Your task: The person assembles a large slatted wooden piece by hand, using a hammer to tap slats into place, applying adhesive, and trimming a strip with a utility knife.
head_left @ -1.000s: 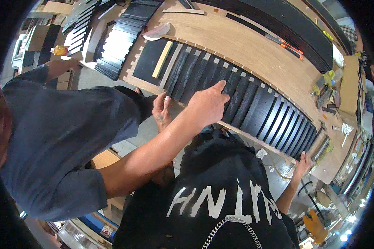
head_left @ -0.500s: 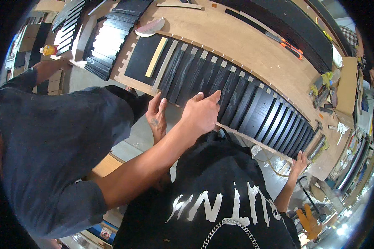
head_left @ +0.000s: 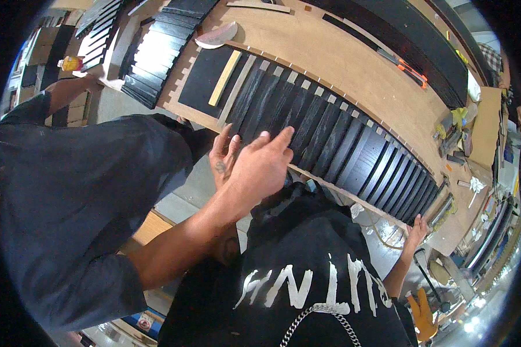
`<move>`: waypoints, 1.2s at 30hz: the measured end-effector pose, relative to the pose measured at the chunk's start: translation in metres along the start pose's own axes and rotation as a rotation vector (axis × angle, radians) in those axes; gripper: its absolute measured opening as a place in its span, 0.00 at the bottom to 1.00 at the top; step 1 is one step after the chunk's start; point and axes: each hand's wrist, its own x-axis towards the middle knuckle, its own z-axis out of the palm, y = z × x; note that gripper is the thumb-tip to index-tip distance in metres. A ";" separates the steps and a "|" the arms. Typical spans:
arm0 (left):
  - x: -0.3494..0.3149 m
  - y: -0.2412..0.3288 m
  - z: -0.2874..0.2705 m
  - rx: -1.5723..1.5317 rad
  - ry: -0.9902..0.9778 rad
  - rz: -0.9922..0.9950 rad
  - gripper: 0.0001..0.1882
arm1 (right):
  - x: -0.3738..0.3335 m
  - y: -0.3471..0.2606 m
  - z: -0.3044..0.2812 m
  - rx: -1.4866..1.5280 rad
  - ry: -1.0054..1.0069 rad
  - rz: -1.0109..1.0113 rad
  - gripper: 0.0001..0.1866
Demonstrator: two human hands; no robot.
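Observation:
A row of dark wooden slats (head_left: 330,136) lies side by side across a long plywood table (head_left: 330,52). My left hand (head_left: 222,157) is flat with fingers spread at the table's front edge, touching the ends of the left slats. It is partly hidden behind a co-worker's hand (head_left: 260,168), which reaches in from the left and presses its fingertips on the slats. My right hand (head_left: 414,228) rests with fingers apart on the front edge near the right end of the row. Neither of my hands holds anything.
The co-worker in a dark grey shirt (head_left: 69,202) fills the left side. A pale wooden strip (head_left: 224,78) lies on a black panel (head_left: 202,75) at the left. Stacked dark slats (head_left: 150,58) stand beyond. Orange tool (head_left: 411,70), clutter at the right end.
The co-worker's hand and my left hand have both shifted left along the slats. My right hand has stayed at the right end of the table edge.

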 end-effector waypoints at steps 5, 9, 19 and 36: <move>0.006 -0.022 -0.016 -0.141 0.104 0.090 0.20 | 0.006 0.005 0.000 0.021 -0.024 0.010 0.31; 0.003 -0.007 -0.013 0.011 0.063 0.055 0.18 | -0.007 -0.010 0.008 0.043 -0.012 0.013 0.33; 0.027 -0.027 -0.034 -0.229 -0.034 0.023 0.04 | -0.005 0.002 -0.001 0.118 -0.056 -0.079 0.27; -0.042 0.068 -0.011 0.828 -0.259 0.310 0.20 | -0.006 -0.042 -0.044 -0.188 -0.080 -0.073 0.25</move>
